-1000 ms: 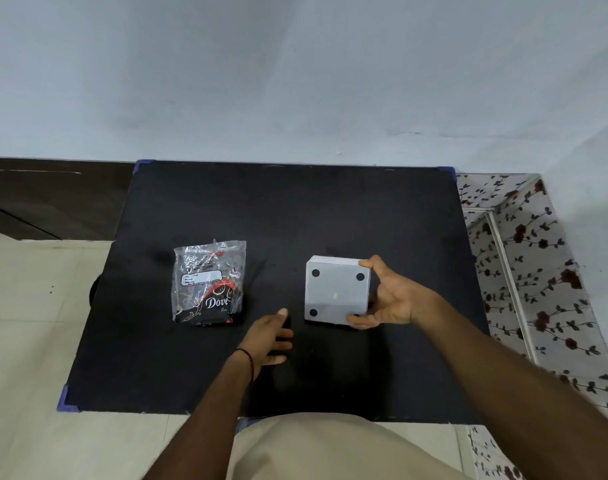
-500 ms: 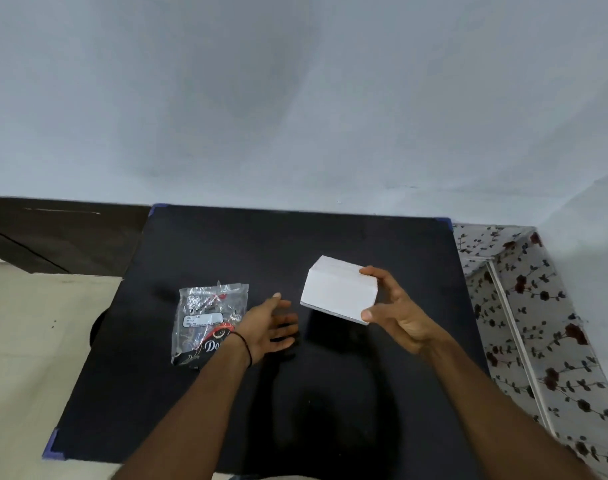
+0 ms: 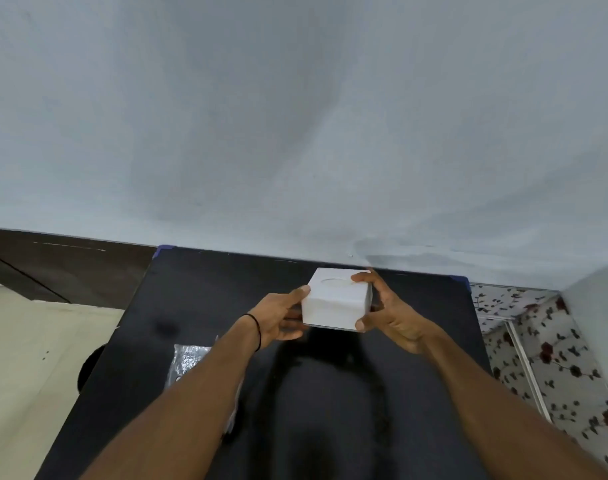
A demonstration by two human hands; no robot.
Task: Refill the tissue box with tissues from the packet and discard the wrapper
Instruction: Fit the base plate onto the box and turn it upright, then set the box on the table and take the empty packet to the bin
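Observation:
A white cube-shaped tissue box (image 3: 335,303) is lifted above the black table (image 3: 198,296), its oval slot facing up. My left hand (image 3: 278,315) grips its left side and underside. On the right side my right hand (image 3: 387,306) clasps it, fingers over the top edge and thumb at the lower corner. The clear plastic tissue packet (image 3: 188,360) lies on the table to the left, mostly hidden under my left forearm.
A pale wall rises right behind the table's far edge. A dark wooden panel (image 3: 53,265) and light floor lie to the left. A floral-patterned surface (image 3: 552,344) borders the table on the right.
My right hand turned the box from its underside to slot-up and raised it. My left hand came off the table and took hold of the box. The camera tilted upward.

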